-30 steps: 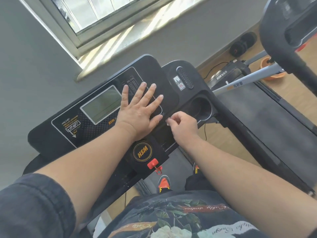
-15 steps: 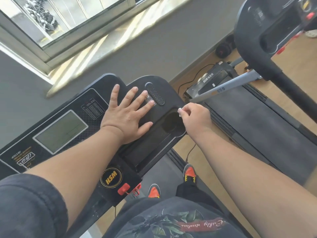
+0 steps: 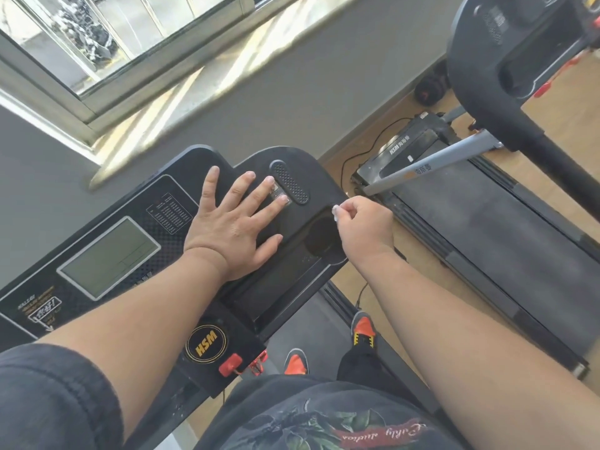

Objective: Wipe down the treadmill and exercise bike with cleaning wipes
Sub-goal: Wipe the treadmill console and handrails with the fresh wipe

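Note:
The black treadmill console point(image 3: 181, 177) with a grey screen point(image 3: 108, 256) fills the middle left. My left hand point(image 3: 235, 227) lies flat on it with fingers spread, the fingertips next to the oval speaker grille point(image 3: 289, 181). My right hand point(image 3: 363, 224) is curled at the console's right edge, above the round cup holder point(image 3: 319, 237). A small white scrap point(image 3: 336, 212), likely a wipe, shows between its thumb and finger. The rest of it is hidden in the fist.
A second treadmill with a grey belt point(image 3: 480, 228) and silver upright point(image 3: 431, 165) stands on the right, its console point(image 3: 506, 50) at top right. Dumbbells point(image 3: 430, 87) lie by the grey wall. A red safety clip point(image 3: 230, 365) hangs below the console. A window point(image 3: 113, 37) is top left.
My right hand has slid from the middle tray out to the console's right edge. My left hand has shifted right across the panel. My head has turned right.

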